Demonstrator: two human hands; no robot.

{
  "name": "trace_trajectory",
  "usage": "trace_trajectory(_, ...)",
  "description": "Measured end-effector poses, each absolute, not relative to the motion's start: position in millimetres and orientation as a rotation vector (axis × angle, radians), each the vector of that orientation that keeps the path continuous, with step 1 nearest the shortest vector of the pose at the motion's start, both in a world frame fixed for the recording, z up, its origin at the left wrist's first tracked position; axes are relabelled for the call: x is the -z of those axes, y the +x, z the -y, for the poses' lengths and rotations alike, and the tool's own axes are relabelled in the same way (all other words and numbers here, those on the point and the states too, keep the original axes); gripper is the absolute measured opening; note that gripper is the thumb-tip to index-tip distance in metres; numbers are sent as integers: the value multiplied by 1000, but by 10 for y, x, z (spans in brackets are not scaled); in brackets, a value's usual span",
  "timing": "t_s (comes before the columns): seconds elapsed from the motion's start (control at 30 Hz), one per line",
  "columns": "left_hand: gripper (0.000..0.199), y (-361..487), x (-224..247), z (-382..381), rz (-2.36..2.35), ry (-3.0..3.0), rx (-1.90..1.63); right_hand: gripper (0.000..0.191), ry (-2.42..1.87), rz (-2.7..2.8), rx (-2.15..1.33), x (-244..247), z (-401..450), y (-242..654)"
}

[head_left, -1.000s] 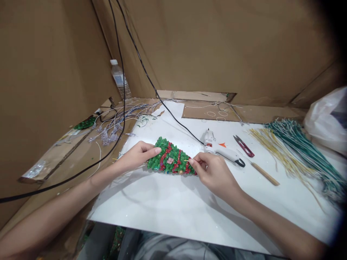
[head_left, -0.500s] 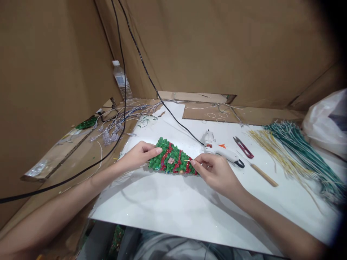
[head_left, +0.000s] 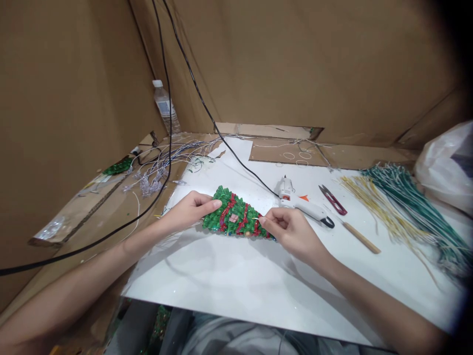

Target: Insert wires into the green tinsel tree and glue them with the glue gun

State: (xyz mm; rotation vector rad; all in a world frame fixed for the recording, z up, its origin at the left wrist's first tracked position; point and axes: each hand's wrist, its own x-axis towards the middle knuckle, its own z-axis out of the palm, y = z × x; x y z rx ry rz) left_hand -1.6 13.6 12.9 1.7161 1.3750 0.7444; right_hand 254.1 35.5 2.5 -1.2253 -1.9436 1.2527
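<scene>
A green tree-shaped ornament with red bands and a small pink square lies tilted above the white board, its narrow end to the right. My left hand grips its wide end, thumb on top. Near the narrow end, my right hand pinches a thin pale wire between thumb and forefinger, over the ornament's surface. The fingers of my right hand hide part of the narrow end.
Right of the hands lie a white glue gun, red snips, a wooden-handled tool and yellow and green wire bundles. A bottle, clear lights and black cables are at the left and back.
Both hands have stayed almost in place. The wire tip in my right hand has shifted very slightly, and the whole view has moved a little.
</scene>
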Motion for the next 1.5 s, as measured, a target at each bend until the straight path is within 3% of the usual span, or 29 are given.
trace_trajectory(0.2, 51, -18, -105, -165, -1365, 1746, -757, 28, -1210, 1923, -1359, -64, -392, 2560)
trace_trajectory(0.33, 52, -31, -89, -167, -1358, 1732, -757, 8, -1198, 1999, -1075, -72, -391, 2612)
trace_trajectory(0.43, 51, -38, -92, -164, -1364, 1723, -750, 7, -1024, 2144, -776, -66, -405, 2649)
trace_trajectory(0.63, 51, -30, -102, -156, -1353, 1754, -771, 15, -755, 2315, -403, -22, -436, 2689)
trace_trajectory(1.0, 51, -20, -122, -149, -1352, 1837, -832, 15, -720, 2429, -139, -13, -424, 2689)
trace_trajectory(1.3, 49, -17, -129, -152, -1356, 1828, -817, 23, -476, 2523, 540, -24, -414, 2715)
trace_trajectory(1.5, 50, -8, -123, -146, -1362, 1811, -810, 27, -421, 2554, 595, -12, -400, 2726)
